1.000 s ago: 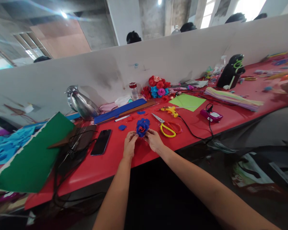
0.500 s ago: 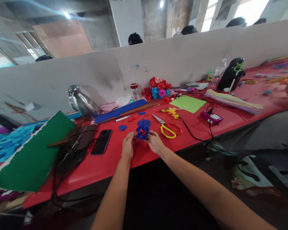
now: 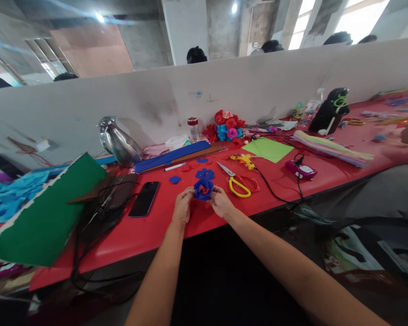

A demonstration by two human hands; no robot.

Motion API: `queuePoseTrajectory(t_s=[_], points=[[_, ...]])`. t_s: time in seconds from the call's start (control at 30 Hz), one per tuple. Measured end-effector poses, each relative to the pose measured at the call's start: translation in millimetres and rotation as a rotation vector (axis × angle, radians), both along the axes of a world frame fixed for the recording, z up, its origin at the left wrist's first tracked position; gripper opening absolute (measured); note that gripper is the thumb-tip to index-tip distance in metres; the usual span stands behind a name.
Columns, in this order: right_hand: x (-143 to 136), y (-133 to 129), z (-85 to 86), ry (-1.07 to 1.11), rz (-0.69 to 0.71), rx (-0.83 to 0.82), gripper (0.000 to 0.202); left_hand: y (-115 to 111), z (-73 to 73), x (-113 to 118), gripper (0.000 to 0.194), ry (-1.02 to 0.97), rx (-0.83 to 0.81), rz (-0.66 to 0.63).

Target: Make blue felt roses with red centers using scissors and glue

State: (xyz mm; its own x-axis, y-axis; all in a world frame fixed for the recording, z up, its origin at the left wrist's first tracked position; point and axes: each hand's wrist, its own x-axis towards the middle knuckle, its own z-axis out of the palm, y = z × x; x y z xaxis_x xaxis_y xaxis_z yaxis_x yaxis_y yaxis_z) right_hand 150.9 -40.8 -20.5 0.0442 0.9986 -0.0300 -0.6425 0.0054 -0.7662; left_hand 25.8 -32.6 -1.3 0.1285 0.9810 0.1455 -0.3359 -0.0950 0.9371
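Observation:
Between my two hands is a blue paper flower point(image 3: 203, 189) with a red centre, held just above the red table. My left hand point(image 3: 182, 204) pinches its left edge, and my right hand point(image 3: 221, 202) grips the right edge. Just behind the flower lie loose blue petals point(image 3: 205, 173), with another blue piece point(image 3: 175, 180) to the left. Scissors with yellow handles point(image 3: 240, 186) rest to the right of my hands. Beyond them is a yellow glue gun point(image 3: 245, 160) with a black cord.
A phone point(image 3: 144, 199), a green sheet point(image 3: 54, 217) and a steel jug point(image 3: 120, 142) are on the left. Finished paper flowers point(image 3: 227, 127) and a red-lidded jar point(image 3: 193, 129) stand at the back. To the right are a light-green sheet point(image 3: 270, 149) and a purple box point(image 3: 301, 170).
The view has shifted slightly. The flower sits a little lower against the loose petals, which show more clearly behind it. Both hands keep their hold.

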Motion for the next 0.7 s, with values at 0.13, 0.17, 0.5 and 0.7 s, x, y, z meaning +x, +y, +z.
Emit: queuePoseTrajectory(t_s=[0.13,0.17,0.5,0.7], points=[[-2.1,-3.9,3.9,-0.019,0.012,0.012,0.026,1.6,-2.5,-0.1,0.02,-0.015,-0.007,-0.007],[-2.7,-4.6,4.7,-0.023,0.014,0.014,0.027,1.7,-3.1,-0.1,0.021,-0.019,-0.006,-0.003],[-4.3,-3.1,3.9,-0.039,0.015,0.015,0.028,-2.3,0.7,0.3,0.017,-0.041,-0.007,0.073],[0.3,1.5,-0.6,-0.014,-0.035,-0.019,0.023,-1.3,2.0,-0.7,0.013,-0.047,-0.017,0.108]])
